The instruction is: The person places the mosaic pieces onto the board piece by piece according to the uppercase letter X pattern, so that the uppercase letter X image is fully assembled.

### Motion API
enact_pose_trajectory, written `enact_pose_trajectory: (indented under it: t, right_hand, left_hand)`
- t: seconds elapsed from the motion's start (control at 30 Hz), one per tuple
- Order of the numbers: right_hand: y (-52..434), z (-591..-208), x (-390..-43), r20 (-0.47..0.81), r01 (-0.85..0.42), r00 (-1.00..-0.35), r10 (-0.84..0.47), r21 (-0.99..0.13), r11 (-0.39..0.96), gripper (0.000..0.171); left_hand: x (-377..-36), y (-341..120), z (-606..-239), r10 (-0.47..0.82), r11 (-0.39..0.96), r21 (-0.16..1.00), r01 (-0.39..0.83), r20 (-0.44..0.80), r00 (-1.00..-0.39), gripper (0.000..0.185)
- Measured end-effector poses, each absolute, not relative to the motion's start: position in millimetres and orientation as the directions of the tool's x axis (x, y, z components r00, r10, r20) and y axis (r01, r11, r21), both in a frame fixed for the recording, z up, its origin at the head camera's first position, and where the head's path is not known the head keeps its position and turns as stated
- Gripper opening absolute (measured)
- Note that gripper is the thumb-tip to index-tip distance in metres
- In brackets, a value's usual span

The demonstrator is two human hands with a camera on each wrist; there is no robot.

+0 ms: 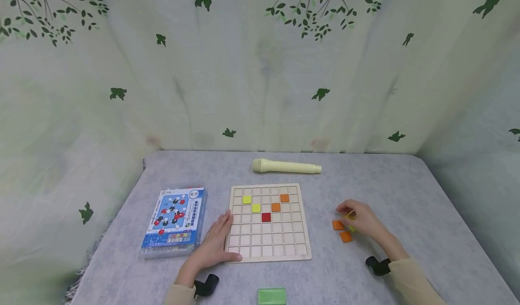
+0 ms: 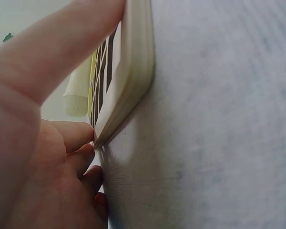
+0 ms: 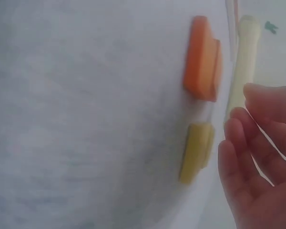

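A square wooden grid board (image 1: 268, 256) lies flat on the table. On it sit two yellow tiles, two orange tiles and a red tile (image 1: 266, 217), forming a V. My left hand (image 1: 216, 242) steadies the board, its extended fingers along the left edge and its thumb on the near-left corner. To the right of the board, my right hand (image 1: 363, 219) hovers over loose orange tiles (image 1: 345, 237) and yellow tiles (image 3: 194, 152). Its fingers are loosely bent, and no tile shows between thumb and fingertips in the right wrist view.
A boxed molecule model set (image 1: 172, 219) lies left of the board. Behind the board is a cream microphone-shaped object (image 1: 288, 166). A green block (image 1: 271, 296) sits at the near edge. A printed curtain (image 1: 260, 70) hangs behind the grey-covered table (image 1: 357, 174).
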State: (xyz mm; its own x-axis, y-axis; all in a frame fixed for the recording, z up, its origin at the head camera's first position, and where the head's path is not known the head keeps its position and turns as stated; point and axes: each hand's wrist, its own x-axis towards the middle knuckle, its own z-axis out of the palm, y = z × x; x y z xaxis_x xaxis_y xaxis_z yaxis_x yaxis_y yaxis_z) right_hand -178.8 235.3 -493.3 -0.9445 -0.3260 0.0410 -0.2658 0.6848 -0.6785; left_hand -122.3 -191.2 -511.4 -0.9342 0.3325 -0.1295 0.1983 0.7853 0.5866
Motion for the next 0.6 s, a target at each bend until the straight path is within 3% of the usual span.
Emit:
enact_pose_trajectory:
  t: [0.27, 0.6]
  right_hand:
    - [230, -498, -171, -0.006, -0.287, -0.926, -0.377, -0.637, 0.716, 0.022]
    - [218, -497, -177, 0.014, -0.338, -0.926, -0.377, -0.475, 0.813, 0.020]
  left_hand:
    - [-122, -193, -513, 0.333, 0.787, 0.583, 0.203, -0.124, -0.935, 0.114]
    - [-122, -191, -511, 0.326, 0.789, 0.584, 0.193, -0.132, -0.936, 0.112]
